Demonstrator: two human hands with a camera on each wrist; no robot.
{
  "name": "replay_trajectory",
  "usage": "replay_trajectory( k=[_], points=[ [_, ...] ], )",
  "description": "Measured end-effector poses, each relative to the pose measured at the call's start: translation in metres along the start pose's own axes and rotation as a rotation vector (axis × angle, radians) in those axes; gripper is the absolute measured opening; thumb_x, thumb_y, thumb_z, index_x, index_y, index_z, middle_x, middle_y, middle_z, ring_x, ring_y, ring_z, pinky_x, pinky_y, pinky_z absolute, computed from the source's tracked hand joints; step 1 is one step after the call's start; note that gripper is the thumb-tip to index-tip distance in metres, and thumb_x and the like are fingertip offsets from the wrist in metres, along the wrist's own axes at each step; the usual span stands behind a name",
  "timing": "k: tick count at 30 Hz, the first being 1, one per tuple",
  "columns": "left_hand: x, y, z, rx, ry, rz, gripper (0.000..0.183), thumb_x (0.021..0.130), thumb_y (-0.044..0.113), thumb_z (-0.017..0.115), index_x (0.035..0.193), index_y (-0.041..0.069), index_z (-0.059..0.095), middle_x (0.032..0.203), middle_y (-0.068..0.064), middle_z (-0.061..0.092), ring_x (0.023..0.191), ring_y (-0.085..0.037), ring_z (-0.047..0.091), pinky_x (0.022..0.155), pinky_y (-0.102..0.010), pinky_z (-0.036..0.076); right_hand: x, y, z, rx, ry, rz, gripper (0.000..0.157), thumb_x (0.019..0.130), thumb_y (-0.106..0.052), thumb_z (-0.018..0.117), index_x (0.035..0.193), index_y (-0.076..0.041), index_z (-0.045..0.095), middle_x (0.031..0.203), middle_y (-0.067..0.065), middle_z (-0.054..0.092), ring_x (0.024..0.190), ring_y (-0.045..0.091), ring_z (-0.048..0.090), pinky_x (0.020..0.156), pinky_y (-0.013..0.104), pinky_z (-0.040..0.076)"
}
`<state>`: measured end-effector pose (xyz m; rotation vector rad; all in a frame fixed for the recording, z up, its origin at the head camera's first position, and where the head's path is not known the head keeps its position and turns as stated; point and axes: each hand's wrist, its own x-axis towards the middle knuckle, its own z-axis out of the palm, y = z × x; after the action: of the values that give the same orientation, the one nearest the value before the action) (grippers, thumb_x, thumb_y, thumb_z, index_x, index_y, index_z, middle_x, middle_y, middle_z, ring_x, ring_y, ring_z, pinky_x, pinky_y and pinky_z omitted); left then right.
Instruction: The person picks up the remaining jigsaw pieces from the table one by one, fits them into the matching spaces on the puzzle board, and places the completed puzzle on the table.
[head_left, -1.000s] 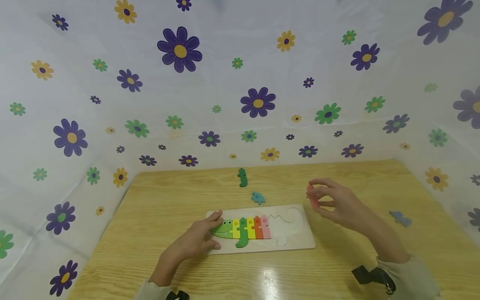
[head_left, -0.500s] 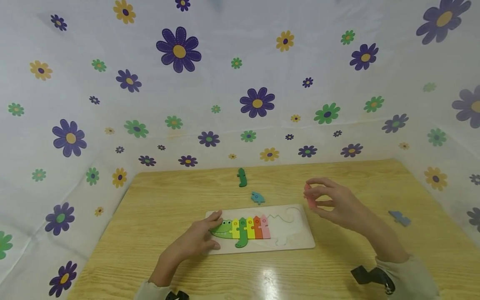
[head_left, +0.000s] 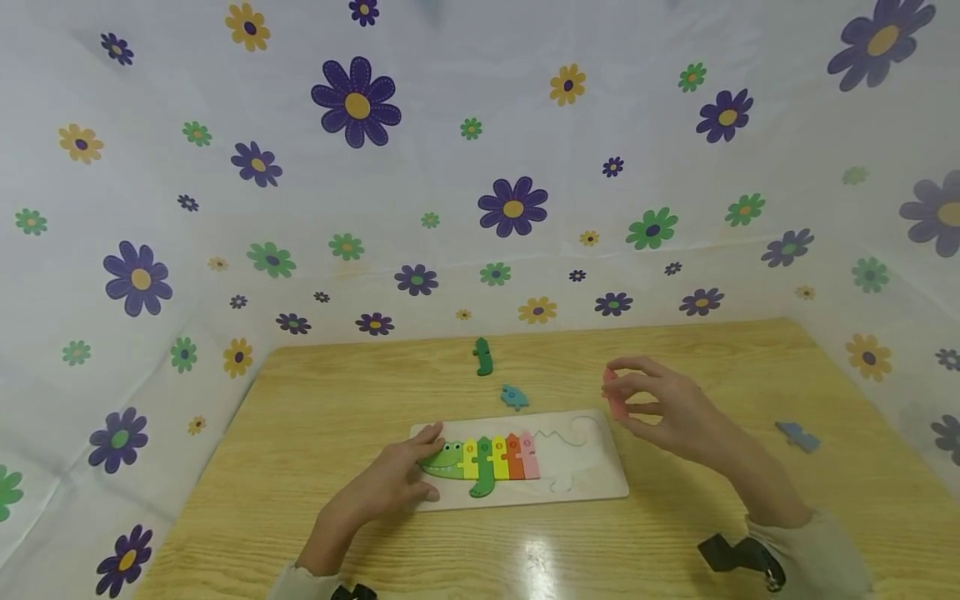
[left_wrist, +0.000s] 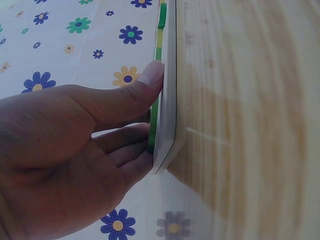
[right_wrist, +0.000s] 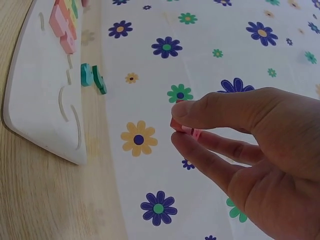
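A pale wooden crocodile puzzle board [head_left: 600,477] lies flat on the table. Its left part is filled with a green head [head_left: 442,461] and several numbered body pieces, ending in a light pink piece [head_left: 530,457]; the right part shows bare outlines. My left hand [head_left: 392,473] rests on the board's left end, thumb and fingertips pressing on and beside the head, as the left wrist view also shows. Raised off the board's right end, my right hand [head_left: 670,407] pinches a coral-pink puzzle piece [head_left: 614,395], its face turned sideways, between thumb and fingers. Fingers partly cover this piece [right_wrist: 177,123] in the right wrist view.
Behind the board lie a dark green piece [head_left: 483,357] with a leg and a light blue piece [head_left: 514,397]. A grey-blue piece [head_left: 798,436] lies at the right, beyond my right forearm. A flower-patterned cloth [head_left: 442,167] hangs around the wooden table [head_left: 360,375].
My right hand has drifted slightly left with the coral-pink piece still pinched. My left hand and the board stay in place; the head view shifts a little.
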<state>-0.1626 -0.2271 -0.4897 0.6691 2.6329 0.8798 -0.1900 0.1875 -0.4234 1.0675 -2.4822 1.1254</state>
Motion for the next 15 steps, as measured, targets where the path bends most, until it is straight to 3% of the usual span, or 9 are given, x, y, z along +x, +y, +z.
replay_trajectory(
  k=[15],
  points=[
    [0.0005, -0.0006, 0.0011, 0.016, 0.006, -0.002, 0.07, 0.086, 0.01, 0.082, 0.146, -0.007, 0.05, 0.164, -0.019, 0.03, 0.152, -0.036, 0.026, 0.12, -0.053, 0.029, 0.0013, -0.0032, 0.0077, 0.012, -0.008, 0.02, 0.044, 0.074, 0.021, 0.08, 0.112, 0.001, 0.073, 0.133, 0.023, 0.058, 0.099, 0.033, 0.07, 0.071, 0.035, 0.064]
  ],
)
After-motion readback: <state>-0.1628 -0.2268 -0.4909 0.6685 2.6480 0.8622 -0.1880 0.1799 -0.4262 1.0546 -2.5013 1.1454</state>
